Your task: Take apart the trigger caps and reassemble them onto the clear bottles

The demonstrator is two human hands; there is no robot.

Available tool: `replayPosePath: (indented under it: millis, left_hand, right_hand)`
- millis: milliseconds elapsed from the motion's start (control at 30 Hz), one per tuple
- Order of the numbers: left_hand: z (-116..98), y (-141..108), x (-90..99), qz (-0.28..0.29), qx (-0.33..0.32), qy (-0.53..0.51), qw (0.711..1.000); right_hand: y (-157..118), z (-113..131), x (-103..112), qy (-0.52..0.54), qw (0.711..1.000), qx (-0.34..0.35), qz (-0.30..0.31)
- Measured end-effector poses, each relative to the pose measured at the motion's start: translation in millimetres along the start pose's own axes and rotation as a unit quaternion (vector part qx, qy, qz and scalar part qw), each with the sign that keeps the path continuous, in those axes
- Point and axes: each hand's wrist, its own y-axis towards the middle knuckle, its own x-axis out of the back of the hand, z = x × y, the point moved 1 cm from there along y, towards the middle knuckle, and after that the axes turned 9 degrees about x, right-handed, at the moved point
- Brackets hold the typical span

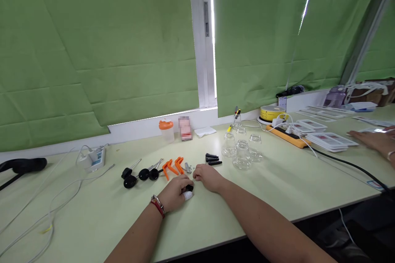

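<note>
My left hand [175, 192], with a white wrap on one finger, is closed around a small black part [188, 188]. Close beside it, my right hand [210, 176] rests on the table with its fingertips pinched together; whatever may be in them is hidden. Tiny pieces and several metal screws [188, 167] lie just past the fingertips. To the left are two bent orange handles [168, 168]. Farther left lie several round black knobs [143, 174] with metal rods. Ridged black plastic pieces [212, 158] sit beyond my right hand, and clear glass jars [242, 157] stand to their right.
An orange-lidded cup [167, 132] stands by the wall. Power strips lie at left [98, 159] and right [286, 136], with cables trailing. Stacked white cards [330, 143] and another person's hand [375, 139] are at right. The table's front edge [222, 243] is near my forearms.
</note>
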Motion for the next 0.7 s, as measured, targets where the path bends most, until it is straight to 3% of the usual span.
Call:
replayPosePath:
  millis: [133, 300, 700]
  left_hand:
    - [1, 0, -1.1, -0.008, 0.005, 0.019, 1.0]
    - [3, 0, -0.9, -0.013, 0.029, 0.017, 0.999]
    - [6, 1, -3.6, -0.027, 0.05, 0.073, 0.996]
  right_hand:
    - [-2, -2, 4, 0.067, 0.997, -0.019, -0.044]
    - [-6, -12, 5, 0.217, 0.965, -0.077, -0.123]
    - [-12, -22, 6, 0.333, 0.926, -0.124, -0.128]
